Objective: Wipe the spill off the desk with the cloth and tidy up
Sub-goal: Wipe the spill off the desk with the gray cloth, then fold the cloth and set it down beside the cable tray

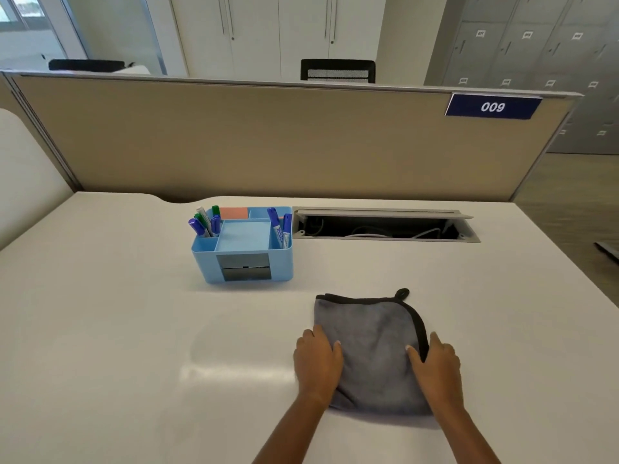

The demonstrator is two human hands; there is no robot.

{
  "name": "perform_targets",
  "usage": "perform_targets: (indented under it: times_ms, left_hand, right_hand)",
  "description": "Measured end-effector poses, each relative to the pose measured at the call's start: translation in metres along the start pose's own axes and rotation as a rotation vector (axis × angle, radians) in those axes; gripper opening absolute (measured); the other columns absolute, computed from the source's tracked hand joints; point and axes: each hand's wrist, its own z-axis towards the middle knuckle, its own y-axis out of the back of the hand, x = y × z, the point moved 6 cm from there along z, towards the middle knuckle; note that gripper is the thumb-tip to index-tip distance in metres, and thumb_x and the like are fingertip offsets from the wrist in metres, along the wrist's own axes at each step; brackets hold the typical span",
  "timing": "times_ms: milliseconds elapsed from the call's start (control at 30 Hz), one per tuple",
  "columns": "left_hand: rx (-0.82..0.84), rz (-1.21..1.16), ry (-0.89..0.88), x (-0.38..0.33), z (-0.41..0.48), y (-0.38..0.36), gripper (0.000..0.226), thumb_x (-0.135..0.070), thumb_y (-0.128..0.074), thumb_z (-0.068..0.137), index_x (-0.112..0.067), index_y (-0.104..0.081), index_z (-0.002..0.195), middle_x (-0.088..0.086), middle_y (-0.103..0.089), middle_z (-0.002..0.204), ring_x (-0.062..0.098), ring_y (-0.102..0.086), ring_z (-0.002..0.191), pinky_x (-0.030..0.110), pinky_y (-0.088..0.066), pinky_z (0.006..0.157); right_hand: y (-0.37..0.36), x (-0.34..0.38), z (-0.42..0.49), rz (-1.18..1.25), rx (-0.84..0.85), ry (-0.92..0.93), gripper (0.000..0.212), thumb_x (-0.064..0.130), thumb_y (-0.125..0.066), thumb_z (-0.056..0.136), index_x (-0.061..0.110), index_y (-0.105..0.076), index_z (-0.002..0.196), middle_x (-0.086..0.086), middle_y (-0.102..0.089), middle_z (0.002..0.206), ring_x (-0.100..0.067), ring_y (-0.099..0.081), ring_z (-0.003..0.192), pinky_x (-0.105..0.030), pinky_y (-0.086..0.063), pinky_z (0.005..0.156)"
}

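Cloth (371, 349) grey, soft matt microfibre; desk (134, 329) smooth, glossy white; organiser (243, 259) smooth blue plastic.

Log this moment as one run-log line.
left hand: flat on grey cloth, left edge | right hand: flat on right edge | cloth: folded on white desk | blue desk organizer: apart, behind | spill: none visible

A blue sign (492, 106) on the divider (234, 139), far beyond the fingers and off to their right, reads "009" in white. The lockers (536, 45) behind carry small white tags, too small to read. Print on a marker (277, 229) in the organizer (243, 244), ahead and left of the fingers, is illegible.
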Motion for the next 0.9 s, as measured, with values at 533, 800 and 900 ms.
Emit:
perform_targets:
  times_ms: [533,800,900]
  left_hand:
    - [0.112,-0.388,0.159,0.002,0.006,-0.006,0.034,-0.025,-0.057,0.085,-0.024,-0.034,0.059,-0.009,-0.041,0.065,0.017,-0.050,0.078,0.022,-0.043,0.067]
    - [0.052,-0.494,0.089,-0.006,0.003,0.000,0.016,-0.027,-0.046,0.092,-0.014,-0.042,0.101,0.009,-0.060,0.108,0.025,-0.057,0.097,0.026,-0.043,0.079]
    - [0.005,-0.503,0.053,-0.009,0.007,0.007,0.030,-0.026,-0.044,0.093,-0.008,-0.044,0.117,0.011,-0.061,0.115,0.027,-0.059,0.102,0.031,-0.046,0.085]
  right_hand:
    - [-0.017,-0.002,0.014,0.248,0.148,-0.101,0.027,0.018,-0.063,0.083,-0.006,-0.061,0.096,-0.021,-0.067,0.096,-0.034,-0.061,0.088,-0.038,-0.049,0.074]
    - [-0.013,0.000,0.012,0.257,0.230,-0.096,0.021,0.026,-0.061,0.081,0.007,-0.052,0.078,-0.012,-0.061,0.085,-0.028,-0.058,0.082,-0.034,-0.048,0.065]
    - [-0.006,0.005,0.006,0.390,0.251,-0.041,0.014,0.019,-0.052,0.090,0.007,-0.044,0.088,-0.006,-0.052,0.079,-0.018,-0.050,0.071,-0.021,-0.040,0.053]
